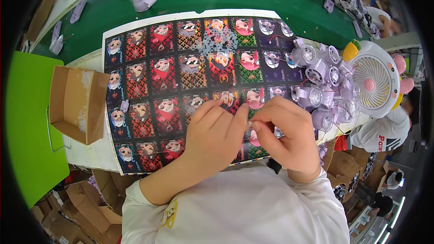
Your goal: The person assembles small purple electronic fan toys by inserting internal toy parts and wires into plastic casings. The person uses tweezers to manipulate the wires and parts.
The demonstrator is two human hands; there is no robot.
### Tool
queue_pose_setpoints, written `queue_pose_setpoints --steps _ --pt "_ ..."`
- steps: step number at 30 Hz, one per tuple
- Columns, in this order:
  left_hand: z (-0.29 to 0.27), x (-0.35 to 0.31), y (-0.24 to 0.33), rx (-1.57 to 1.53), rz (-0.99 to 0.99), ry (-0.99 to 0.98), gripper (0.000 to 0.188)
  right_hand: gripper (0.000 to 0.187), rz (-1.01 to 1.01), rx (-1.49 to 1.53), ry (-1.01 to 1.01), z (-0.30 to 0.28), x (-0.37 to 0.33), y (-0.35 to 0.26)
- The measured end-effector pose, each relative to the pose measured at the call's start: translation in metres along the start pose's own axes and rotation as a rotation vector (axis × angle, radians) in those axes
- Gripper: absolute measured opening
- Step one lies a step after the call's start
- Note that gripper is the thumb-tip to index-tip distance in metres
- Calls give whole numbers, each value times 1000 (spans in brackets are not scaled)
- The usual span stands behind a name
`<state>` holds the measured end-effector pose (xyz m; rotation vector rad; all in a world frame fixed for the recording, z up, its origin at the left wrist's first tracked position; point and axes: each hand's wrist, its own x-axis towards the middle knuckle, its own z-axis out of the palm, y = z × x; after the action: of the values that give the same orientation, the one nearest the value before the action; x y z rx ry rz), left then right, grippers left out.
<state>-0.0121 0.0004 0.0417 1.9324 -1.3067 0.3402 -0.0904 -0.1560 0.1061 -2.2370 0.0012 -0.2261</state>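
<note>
On the bench w/ a glossy printed sheet of cartoon character cards (pixel 149 77) spread flat, both hands meet near the sheet's lower edge. Left hand (pixel 212 140) & right hand (pixel 287 135) each have thumb + forefinger pressed together, grip pinching a tiny clear part (pixel 250 123) between them, can't tell what exactly. Pile of small clear plastic rings (pixel 219 40) lies on the sheet's upper part. Round lilac plastic housings w/ thin wires (pixel 323 86) are heaped just right of the hands, next to a white round fan w/ pink hub (pixel 370 85). Open brown cardboard box (pixel 77 104) sits at left.
</note>
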Motion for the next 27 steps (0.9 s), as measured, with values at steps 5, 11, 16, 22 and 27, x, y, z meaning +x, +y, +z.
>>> queue_pose_setpoints --steps 5,11,16,22,27 --pt "7 -1 -2 -36 9 19 39 13 23 -42 94 7 3 6" --pt "15 -2 -11 -59 37 57 27 15 -22 -85 130 8 1 14" --pt "12 -9 -19 -243 -340 -145 13 11 62 -125 288 9 5 28" --pt "5 -16 -26 -557 -547 -230 30 16 522 1011 225 23 1 58" --pt "25 -24 -29 -545 -487 -138 31 10 289 436 62 52 -1 64"
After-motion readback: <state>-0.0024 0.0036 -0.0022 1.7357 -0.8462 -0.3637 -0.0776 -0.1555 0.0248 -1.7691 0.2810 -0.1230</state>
